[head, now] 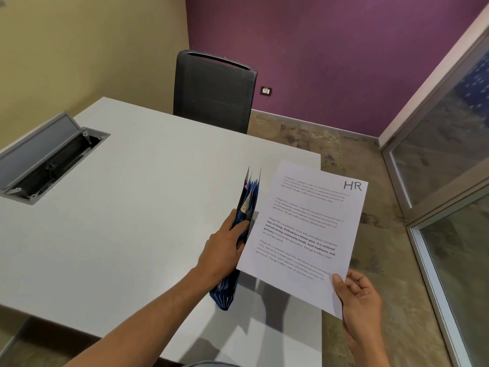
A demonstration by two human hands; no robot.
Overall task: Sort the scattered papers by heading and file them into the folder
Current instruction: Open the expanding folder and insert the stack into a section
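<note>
A dark blue accordion folder stands on its edge on the white table, its pockets fanned slightly apart at the top. My left hand grips the folder around its middle. My right hand pinches the lower right corner of a white printed sheet headed "HR" in its top right corner. The sheet hangs tilted just to the right of the folder, partly over the table's right edge. The folder's lower part is hidden behind my left hand and the sheet.
An open grey cable box is set into the table at the left. A black office chair stands behind the table's far edge. A glass partition runs along the right, with bare floor between it and the table.
</note>
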